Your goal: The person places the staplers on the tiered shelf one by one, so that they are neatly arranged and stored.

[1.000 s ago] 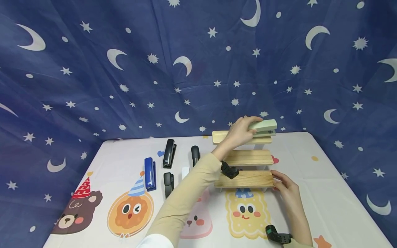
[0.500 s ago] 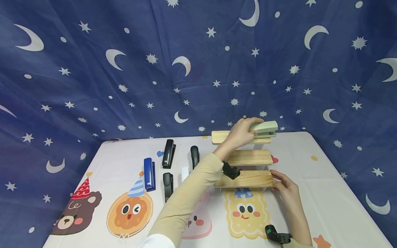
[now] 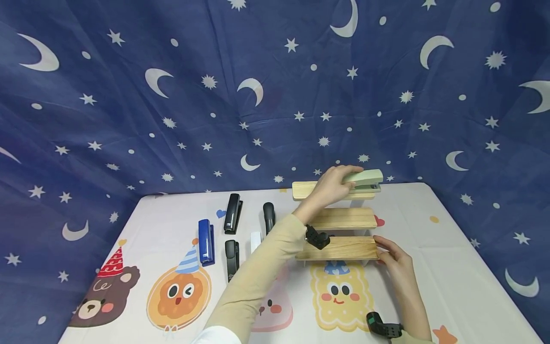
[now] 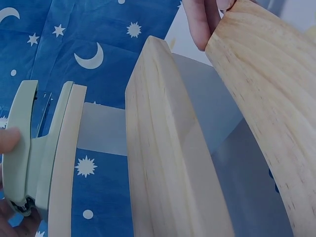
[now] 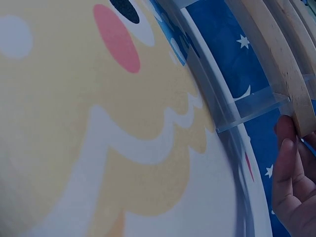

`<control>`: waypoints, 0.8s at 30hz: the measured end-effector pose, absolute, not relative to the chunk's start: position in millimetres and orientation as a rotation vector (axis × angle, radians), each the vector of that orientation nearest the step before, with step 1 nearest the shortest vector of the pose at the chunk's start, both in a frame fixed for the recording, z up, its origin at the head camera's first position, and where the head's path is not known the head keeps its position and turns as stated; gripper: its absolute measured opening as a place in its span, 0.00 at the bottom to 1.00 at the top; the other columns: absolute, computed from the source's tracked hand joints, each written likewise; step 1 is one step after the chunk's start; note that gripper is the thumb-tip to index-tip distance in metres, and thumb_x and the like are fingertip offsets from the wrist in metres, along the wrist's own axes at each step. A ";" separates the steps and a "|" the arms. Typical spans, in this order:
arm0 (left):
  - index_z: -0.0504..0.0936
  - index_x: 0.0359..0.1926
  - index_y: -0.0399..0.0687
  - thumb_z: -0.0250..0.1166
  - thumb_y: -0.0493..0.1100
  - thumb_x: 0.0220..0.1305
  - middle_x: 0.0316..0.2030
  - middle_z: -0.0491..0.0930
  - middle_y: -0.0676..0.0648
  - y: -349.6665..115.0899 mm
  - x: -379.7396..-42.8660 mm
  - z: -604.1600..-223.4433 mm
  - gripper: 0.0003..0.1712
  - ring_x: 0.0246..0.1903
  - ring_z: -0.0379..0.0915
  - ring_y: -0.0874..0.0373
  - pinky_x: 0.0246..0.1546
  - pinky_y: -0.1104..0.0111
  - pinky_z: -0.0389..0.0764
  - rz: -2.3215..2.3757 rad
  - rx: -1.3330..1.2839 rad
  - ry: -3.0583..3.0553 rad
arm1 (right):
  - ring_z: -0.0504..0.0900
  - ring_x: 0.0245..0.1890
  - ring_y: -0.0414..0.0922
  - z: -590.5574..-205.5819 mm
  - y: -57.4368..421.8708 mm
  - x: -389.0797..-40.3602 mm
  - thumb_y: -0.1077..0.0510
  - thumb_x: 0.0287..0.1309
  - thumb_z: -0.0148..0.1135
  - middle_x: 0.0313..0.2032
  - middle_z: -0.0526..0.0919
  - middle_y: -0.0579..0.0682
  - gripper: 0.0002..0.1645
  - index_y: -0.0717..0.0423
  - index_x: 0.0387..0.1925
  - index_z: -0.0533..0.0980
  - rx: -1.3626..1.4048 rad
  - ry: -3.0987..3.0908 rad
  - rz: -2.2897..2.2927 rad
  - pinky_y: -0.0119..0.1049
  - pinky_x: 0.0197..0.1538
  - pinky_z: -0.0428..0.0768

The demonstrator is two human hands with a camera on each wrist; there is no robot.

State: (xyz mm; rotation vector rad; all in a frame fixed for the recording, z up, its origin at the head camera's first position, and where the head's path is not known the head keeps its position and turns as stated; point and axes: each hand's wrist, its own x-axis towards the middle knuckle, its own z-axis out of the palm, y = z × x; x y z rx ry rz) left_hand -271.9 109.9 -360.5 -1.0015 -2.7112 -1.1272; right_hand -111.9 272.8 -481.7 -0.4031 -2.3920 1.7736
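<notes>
My left hand (image 3: pixel 335 184) grips a light green stapler (image 3: pixel 368 177) at the right end of the top board (image 3: pixel 303 190) of a three-step wooden rack. In the left wrist view the stapler's base (image 4: pixel 54 158) lies along that board's surface, with fingers curled round its rear. Lower down, my right hand (image 3: pixel 400 265) pinches the right end of the bottom board (image 3: pixel 337 248) between thumb and fingers. The middle board (image 3: pixel 345 218) holds nothing that shows; its left part is behind the left arm. Clear supports (image 5: pixel 261 104) join the boards.
Left of the rack lie a blue stapler (image 3: pixel 206 242), a glossy black stapler (image 3: pixel 233 213) and a smaller black stapler (image 3: pixel 232 258). A black-topped item (image 3: pixel 269 216) and a white item (image 3: pixel 255 240) are partly hidden by the left forearm. A starry curtain (image 3: pixel 275 95) hangs behind the table.
The green stapler has come down slightly onto the top board, still in my left hand. My right hand keeps its hold on the bottom board.
</notes>
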 end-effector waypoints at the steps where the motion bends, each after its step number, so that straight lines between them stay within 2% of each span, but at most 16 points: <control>1: 0.76 0.61 0.55 0.61 0.41 0.65 0.56 0.80 0.52 109.1 -272.1 -360.8 0.23 0.56 0.75 0.59 0.57 0.72 0.72 -1.139 -0.997 -2.708 | 0.76 0.38 0.23 -481.5 272.7 -111.9 0.62 0.67 0.48 0.42 0.74 0.23 0.23 0.62 0.62 0.70 -0.402 -2.392 1.774 0.22 0.40 0.78; 7: 0.78 0.59 0.53 0.64 0.42 0.62 0.58 0.79 0.52 103.2 -273.3 -363.7 0.22 0.70 0.60 0.55 0.71 0.66 0.59 -1.268 -0.952 -2.669 | 0.75 0.38 0.23 -480.8 272.2 -111.9 0.62 0.67 0.48 0.42 0.74 0.24 0.23 0.60 0.62 0.70 -0.415 -2.399 1.764 0.22 0.40 0.77; 10: 0.79 0.58 0.52 0.64 0.43 0.62 0.57 0.79 0.52 100.1 -272.9 -365.0 0.22 0.71 0.59 0.54 0.71 0.63 0.59 -1.310 -0.948 -2.647 | 0.75 0.38 0.23 -480.7 272.0 -111.9 0.62 0.67 0.48 0.43 0.73 0.25 0.23 0.60 0.62 0.70 -0.423 -2.406 1.759 0.22 0.41 0.77; 17: 0.79 0.58 0.51 0.63 0.43 0.63 0.56 0.80 0.51 91.6 -268.1 -364.1 0.21 0.54 0.76 0.59 0.55 0.72 0.74 -1.326 -0.965 -2.613 | 0.75 0.39 0.23 -480.9 271.2 -111.6 0.61 0.67 0.47 0.44 0.73 0.27 0.23 0.58 0.63 0.70 -0.449 -2.415 1.759 0.22 0.42 0.77; 24: 0.78 0.59 0.51 0.61 0.42 0.65 0.54 0.80 0.50 80.3 -262.5 -361.5 0.21 0.48 0.76 0.61 0.48 0.73 0.73 -1.355 -0.944 -2.590 | 0.75 0.38 0.23 -480.9 271.6 -112.0 0.61 0.68 0.47 0.46 0.74 0.30 0.23 0.58 0.63 0.70 -0.441 -2.414 1.761 0.22 0.42 0.77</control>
